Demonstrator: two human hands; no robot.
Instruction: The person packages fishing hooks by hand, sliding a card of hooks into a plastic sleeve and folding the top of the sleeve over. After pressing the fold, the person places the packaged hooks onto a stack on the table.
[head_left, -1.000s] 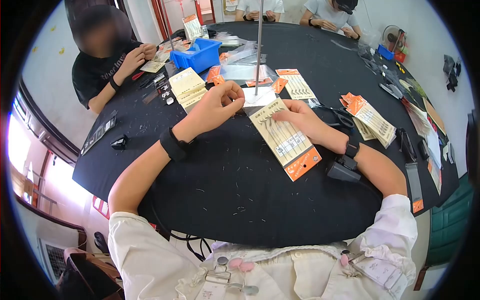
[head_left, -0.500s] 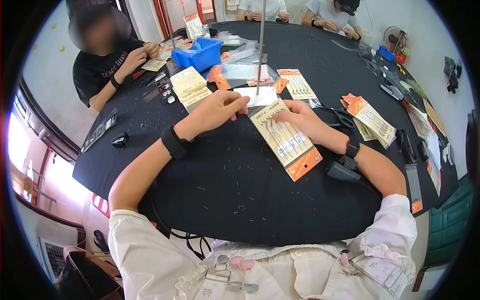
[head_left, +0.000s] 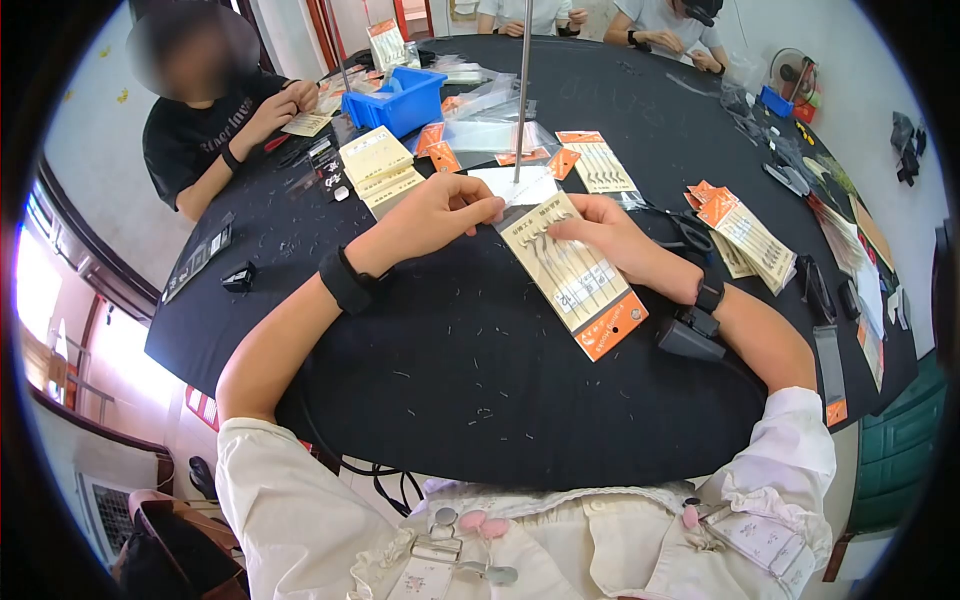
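My right hand [head_left: 605, 240] grips a packet of fishing hooks [head_left: 580, 285] by its right side, thumb across the hooks. The packet is a cream card with a row of dark hooks near its upper end, in clear plastic with an orange lower end. My left hand [head_left: 450, 212] is closed in a pinch at the packet's upper left corner. Its fingertips seem to hold the clear end of the plastic sleeve, though the exact grip is partly hidden. Just beyond both hands, a thin metal rod [head_left: 523, 100] rises from a white base [head_left: 515, 186].
Beyond lie cream cards [head_left: 378, 165], a blue bin [head_left: 398, 103], clear sleeves [head_left: 480, 140] and another hook packet [head_left: 597, 165]. To the right are stacked hook packets [head_left: 745, 235] and black scissors [head_left: 685, 232]. Small clippings dot the black tablecloth [head_left: 440, 420]. A co-worker [head_left: 215, 130] sits at left.
Both hands keep nearly the same place on the packet. My left fingertips have shifted slightly right along its upper corner. The view has moved a little.
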